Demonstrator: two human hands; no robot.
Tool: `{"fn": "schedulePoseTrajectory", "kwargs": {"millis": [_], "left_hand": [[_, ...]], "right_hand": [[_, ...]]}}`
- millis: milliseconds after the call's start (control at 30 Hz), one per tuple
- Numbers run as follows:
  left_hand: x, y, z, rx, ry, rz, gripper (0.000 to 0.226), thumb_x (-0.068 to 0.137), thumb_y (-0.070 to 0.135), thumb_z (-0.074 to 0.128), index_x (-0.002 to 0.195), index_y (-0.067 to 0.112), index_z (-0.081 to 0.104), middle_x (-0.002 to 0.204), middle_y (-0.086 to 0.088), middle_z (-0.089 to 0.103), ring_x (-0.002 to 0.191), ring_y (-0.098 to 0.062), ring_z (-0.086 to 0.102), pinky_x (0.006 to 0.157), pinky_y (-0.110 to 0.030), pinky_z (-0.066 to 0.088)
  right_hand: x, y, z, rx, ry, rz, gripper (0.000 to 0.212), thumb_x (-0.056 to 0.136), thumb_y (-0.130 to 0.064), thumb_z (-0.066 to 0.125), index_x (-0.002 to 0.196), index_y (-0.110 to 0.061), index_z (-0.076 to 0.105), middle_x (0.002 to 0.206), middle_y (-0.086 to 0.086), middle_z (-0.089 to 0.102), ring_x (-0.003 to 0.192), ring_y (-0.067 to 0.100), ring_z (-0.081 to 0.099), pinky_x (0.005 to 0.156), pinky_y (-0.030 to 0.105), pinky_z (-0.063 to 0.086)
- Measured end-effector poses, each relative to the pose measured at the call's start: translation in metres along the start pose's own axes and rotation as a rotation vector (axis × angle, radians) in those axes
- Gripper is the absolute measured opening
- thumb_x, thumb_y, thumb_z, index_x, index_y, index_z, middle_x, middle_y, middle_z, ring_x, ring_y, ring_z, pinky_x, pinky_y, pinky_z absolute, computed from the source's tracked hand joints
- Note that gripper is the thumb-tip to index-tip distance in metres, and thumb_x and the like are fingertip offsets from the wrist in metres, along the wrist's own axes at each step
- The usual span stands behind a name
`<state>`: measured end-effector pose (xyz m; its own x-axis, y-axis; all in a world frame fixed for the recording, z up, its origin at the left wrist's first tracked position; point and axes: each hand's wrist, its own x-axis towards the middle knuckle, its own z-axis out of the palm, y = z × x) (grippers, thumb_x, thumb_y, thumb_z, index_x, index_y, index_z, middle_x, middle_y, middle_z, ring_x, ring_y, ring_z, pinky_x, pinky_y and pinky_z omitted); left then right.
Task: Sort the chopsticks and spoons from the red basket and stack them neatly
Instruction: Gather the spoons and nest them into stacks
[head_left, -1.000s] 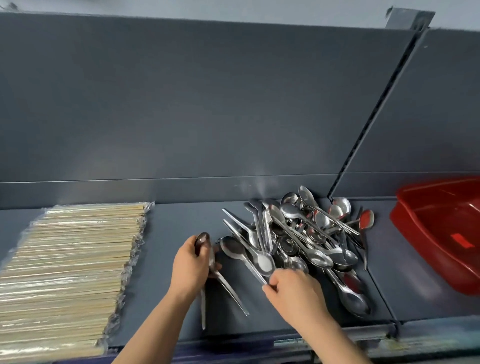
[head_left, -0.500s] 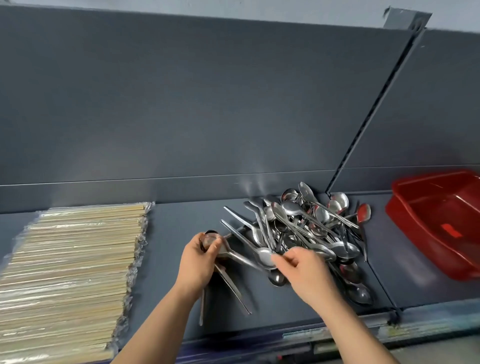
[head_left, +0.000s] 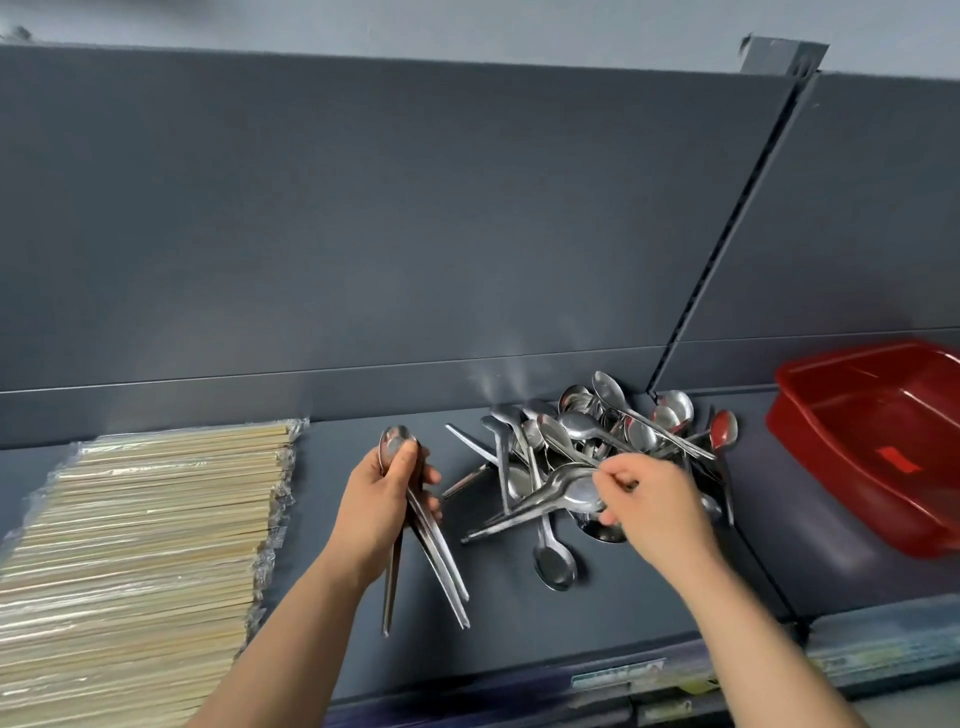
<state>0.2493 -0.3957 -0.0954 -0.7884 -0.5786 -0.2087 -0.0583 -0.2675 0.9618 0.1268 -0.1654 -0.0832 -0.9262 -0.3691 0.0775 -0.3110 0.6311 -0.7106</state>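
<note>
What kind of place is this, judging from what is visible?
Probably a shop or storeroom: a grey metal shelf with a slotted upright, a label strip along its front edge, and stock in bulk, namely wrapped chopsticks and a pile of steel spoons.

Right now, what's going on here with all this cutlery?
A person is sorting spoons on a shelf. The left grip holds a bundle of spoons, bowls up. The right grip pinches one spoon out of the loose pile. Wrapped chopsticks lie stacked at left; the red basket sits at right.
</note>
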Motion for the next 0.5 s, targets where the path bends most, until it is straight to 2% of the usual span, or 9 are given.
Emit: {"fn": "schedulePoseTrajectory", "kwargs": {"millis": [67,167,267,333,400,433,500], "left_hand": [[0.004,0.005,0.007,0.033,-0.035,-0.001,0.026,0.102,0.026,0.046,0.099,0.002,0.057,0.071,-0.007,0.064,0.048,-0.023,0.054,0.047,-0.030,0.049],[0.005,0.007,0.024,0.073,-0.171,-0.032,0.031,0.099,0.025,0.052,0.100,-0.006,0.054,0.070,-0.008,0.063,0.048,-0.021,0.050,0.048,-0.029,0.049],[0.002,0.007,0.048,0.109,-0.370,-0.116,0.036,0.086,0.035,0.069,0.092,0.002,0.056,0.074,-0.010,0.062,0.051,-0.019,0.049,0.049,-0.029,0.046],[-0.001,0.005,0.067,0.126,-0.479,-0.138,0.035,0.077,0.035,0.079,0.084,0.007,0.059,0.070,-0.009,0.061,0.051,-0.018,0.051,0.049,-0.029,0.046],[-0.003,0.000,0.084,0.133,-0.472,-0.144,0.031,0.073,0.028,0.083,0.088,0.008,0.064,0.070,-0.006,0.066,0.057,-0.016,0.059,0.055,-0.027,0.051],[-0.002,-0.003,0.088,0.136,-0.434,-0.145,0.029,0.076,0.022,0.081,0.094,0.007,0.065,0.074,-0.006,0.068,0.061,-0.015,0.062,0.058,-0.025,0.052],[0.000,-0.008,0.092,0.143,-0.339,-0.140,0.018,0.087,0.011,0.070,0.098,0.001,0.061,0.075,-0.009,0.068,0.057,-0.015,0.060,0.055,-0.025,0.051]], "right_hand": [[0.011,0.000,-0.018,0.045,-0.032,-0.005,0.018,0.087,-0.016,0.061,0.073,-0.024,0.068,0.056,-0.008,0.067,0.048,0.002,0.063,0.053,0.025,0.051],[0.030,-0.003,-0.039,0.122,-0.227,-0.010,0.011,0.088,-0.016,0.066,0.083,-0.024,0.072,0.055,0.001,0.067,0.044,0.006,0.058,0.046,0.020,0.048],[0.047,-0.013,-0.048,0.153,-0.388,-0.033,0.005,0.087,-0.018,0.070,0.086,-0.022,0.072,0.053,0.003,0.066,0.042,0.007,0.053,0.042,0.017,0.040],[0.056,-0.019,-0.044,0.184,-0.451,-0.058,0.003,0.086,-0.016,0.071,0.085,-0.018,0.073,0.053,0.003,0.066,0.042,0.008,0.054,0.043,0.016,0.041],[0.061,-0.022,-0.038,0.215,-0.514,-0.074,0.003,0.086,-0.016,0.071,0.084,-0.018,0.072,0.056,0.005,0.068,0.045,0.009,0.058,0.047,0.016,0.046],[0.063,-0.021,-0.034,0.249,-0.534,-0.069,0.002,0.086,-0.016,0.071,0.084,-0.017,0.072,0.059,0.005,0.069,0.048,0.010,0.061,0.049,0.017,0.048],[0.070,-0.013,-0.028,0.332,-0.500,-0.033,0.004,0.088,-0.017,0.068,0.086,-0.015,0.072,0.064,0.003,0.071,0.052,0.011,0.064,0.053,0.019,0.052]]}}
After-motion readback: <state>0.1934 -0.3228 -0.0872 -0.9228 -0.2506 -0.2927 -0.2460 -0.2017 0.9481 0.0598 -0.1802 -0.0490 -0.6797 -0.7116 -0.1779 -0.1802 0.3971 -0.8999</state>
